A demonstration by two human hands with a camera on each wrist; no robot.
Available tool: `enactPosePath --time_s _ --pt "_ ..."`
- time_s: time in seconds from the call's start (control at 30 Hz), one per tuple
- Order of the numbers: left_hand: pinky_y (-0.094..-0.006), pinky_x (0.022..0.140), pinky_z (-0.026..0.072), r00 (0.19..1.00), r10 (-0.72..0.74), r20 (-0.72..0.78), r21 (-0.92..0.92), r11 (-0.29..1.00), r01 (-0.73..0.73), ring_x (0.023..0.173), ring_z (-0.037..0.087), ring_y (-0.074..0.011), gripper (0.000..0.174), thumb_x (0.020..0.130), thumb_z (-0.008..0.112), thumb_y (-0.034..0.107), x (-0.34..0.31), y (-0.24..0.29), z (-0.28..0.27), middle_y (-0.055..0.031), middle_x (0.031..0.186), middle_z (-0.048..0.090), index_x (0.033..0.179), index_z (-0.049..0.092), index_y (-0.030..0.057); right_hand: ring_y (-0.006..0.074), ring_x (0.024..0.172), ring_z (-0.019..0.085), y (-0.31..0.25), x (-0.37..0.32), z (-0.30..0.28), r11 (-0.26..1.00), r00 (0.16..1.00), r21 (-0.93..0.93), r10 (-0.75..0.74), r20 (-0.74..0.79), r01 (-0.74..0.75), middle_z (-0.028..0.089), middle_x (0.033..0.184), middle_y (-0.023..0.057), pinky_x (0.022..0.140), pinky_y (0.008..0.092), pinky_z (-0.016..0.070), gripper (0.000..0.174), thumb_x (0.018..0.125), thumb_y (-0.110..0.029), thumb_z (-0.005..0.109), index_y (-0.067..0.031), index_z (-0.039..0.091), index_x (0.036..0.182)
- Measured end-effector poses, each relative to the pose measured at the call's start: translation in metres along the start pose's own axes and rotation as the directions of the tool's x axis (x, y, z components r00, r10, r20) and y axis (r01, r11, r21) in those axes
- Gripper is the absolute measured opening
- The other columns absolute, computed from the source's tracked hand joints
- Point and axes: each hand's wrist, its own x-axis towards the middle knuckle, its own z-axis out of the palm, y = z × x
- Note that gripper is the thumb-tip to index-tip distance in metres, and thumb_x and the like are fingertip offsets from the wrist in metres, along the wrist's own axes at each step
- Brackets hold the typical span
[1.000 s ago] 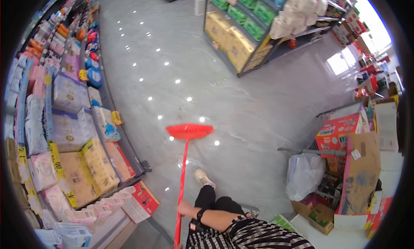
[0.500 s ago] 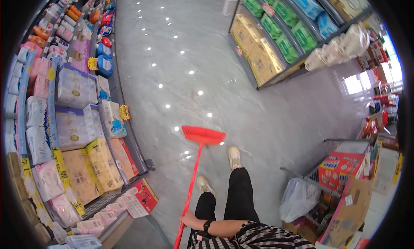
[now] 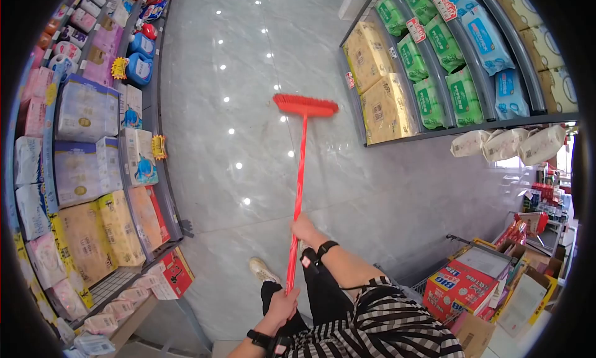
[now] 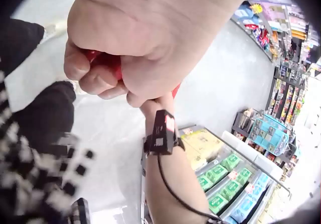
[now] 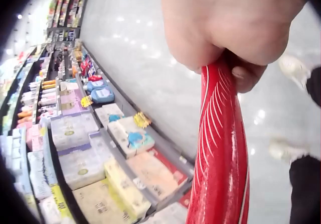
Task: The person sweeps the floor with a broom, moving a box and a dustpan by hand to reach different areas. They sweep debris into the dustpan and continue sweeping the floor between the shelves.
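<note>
A red broom (image 3: 300,190) reaches forward from my body in the head view, its bristle head (image 3: 305,105) out on the grey floor. My right hand (image 3: 304,229) grips the handle partway along, the fingers curled round it. In the right wrist view, the glossy red handle (image 5: 218,148) with white stripes runs out from under that hand (image 5: 230,28). Lower down, near the handle's end, my left hand (image 3: 284,305) holds on. The left wrist view shows the left hand (image 4: 135,38) with its fingers wrapped round the red handle, mostly covering it.
A shelf of packaged paper goods (image 3: 87,110) runs along the left. At the right stands a rack with green packs (image 3: 444,44) and yellow cartons (image 3: 388,107). A red box (image 3: 462,283) sits among cartons at lower right. One light shoe (image 3: 264,271) shows near the broom.
The broom head has gone from near the feet to farther forward and slightly right. My right hand has moved forward with the handle, and my left hand has come into view.
</note>
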Motion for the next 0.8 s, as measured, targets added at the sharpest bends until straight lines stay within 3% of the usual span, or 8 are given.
enactPosePath --time_s 0.17,0.23,0.27,0.4,0.57,0.63,0.67,0.8 --pt "-0.0297 0.036 0.0334 0.997 -0.034 -0.069 0.328 0.943 0.055 0.039 0.045 -0.0118 0.029 0.085 0.056 0.029 -0.053 -0.005 -0.019 -0.0014 0.048 0.045 0.07 0.05 0.0045 0.0245 0.059 0.056 -0.025 -0.059 -0.004 0.991 0.993 0.133 -0.009 0.118 -0.007 0.05 0.063 0.0133 0.049 0.0405 0.0433 0.019 0.078 -0.016 0.048 0.0019 0.047 0.084" --pt "-0.0309 0.046 0.0378 0.964 0.262 -0.051 0.447 0.869 -0.212 0.049 0.043 -0.0124 0.041 0.087 0.051 0.039 -0.108 -0.029 -0.041 -0.0026 0.054 0.048 0.071 0.056 0.0012 0.0248 0.06 0.056 0.009 -0.12 0.046 0.971 1.0 0.236 0.023 0.013 -0.026 0.051 0.064 0.0113 0.049 0.039 0.0441 0.019 0.079 -0.017 0.049 0.0011 0.047 0.085" --pt "-0.0327 0.046 0.0386 0.986 0.16 -0.055 0.495 0.862 -0.112 0.049 0.044 -0.014 0.042 0.087 0.051 0.038 -0.132 -0.026 -0.046 -0.0038 0.054 0.048 0.073 0.055 -0.0009 0.029 0.055 0.058 -0.015 -0.153 0.026 0.972 0.977 0.209 0.069 0.201 -0.111 0.055 0.066 0.0155 0.047 0.0384 0.0459 0.028 0.08 -0.016 0.05 0.0041 0.044 0.097" --pt "-0.0345 0.048 0.0401 0.994 0.064 -0.093 0.591 0.807 0.003 0.051 0.047 -0.0161 0.042 0.087 0.052 0.038 -0.119 -0.072 -0.056 -0.0064 0.056 0.05 0.078 0.056 -0.0036 0.0196 0.039 0.053 -0.002 -0.19 0.022 0.765 0.859 0.43 0.309 0.41 -0.48 0.054 0.053 0.0107 0.035 0.0315 0.042 0.015 0.077 -0.009 0.051 0.0034 0.051 0.069" --pt "-0.0342 0.052 0.0433 0.997 -0.014 -0.08 0.605 0.794 0.06 0.057 0.054 -0.0178 0.036 0.085 0.055 0.032 -0.065 -0.038 -0.017 -0.0082 0.06 0.054 0.082 0.056 -0.003 0.0223 0.04 0.053 0.035 -0.105 -0.012 0.945 0.92 0.229 0.14 0.366 -0.235 0.052 0.05 0.0135 0.036 0.0336 0.0425 0.016 0.076 -0.009 0.05 0.0053 0.053 0.069" --pt "-0.0357 0.045 0.0409 0.992 0.074 -0.098 0.442 0.897 -0.023 0.047 0.052 -0.019 0.036 0.08 0.059 0.034 -0.014 -0.023 0.008 -0.0076 0.051 0.051 0.072 0.055 -0.0003 0.0316 0.066 0.06 0.044 -0.043 -0.03 0.999 0.995 0.017 -0.032 0.095 0.03 0.058 0.071 0.0198 0.055 0.0405 0.0472 0.019 0.077 -0.013 0.049 0.0046 0.054 0.082" --pt "-0.0348 0.041 0.0386 0.996 0.057 -0.073 0.392 0.92 -0.024 0.042 0.05 -0.0184 0.036 0.082 0.058 0.034 0.022 -0.018 0.017 -0.0074 0.05 0.05 0.071 0.055 0.0002 0.0342 0.078 0.059 0.024 -0.011 -0.054 0.994 0.99 0.049 0.09 0.107 -0.096 0.058 0.08 0.0212 0.064 0.0424 0.0459 0.02 0.078 -0.013 0.048 0.0039 0.053 0.086" --pt "-0.0272 0.031 0.0271 0.994 0.11 0.007 0.029 0.993 -0.11 0.034 0.038 -0.0094 0.033 0.085 0.055 0.036 0.079 0.103 0.071 0.0027 0.048 0.041 0.068 0.049 0.008 0.0264 0.054 0.059 -0.014 0.102 -0.097 0.994 0.991 0.102 -0.027 -0.134 0.041 0.053 0.057 0.0148 0.046 0.0381 0.0461 0.013 0.077 -0.007 0.049 0.0044 0.047 0.081"
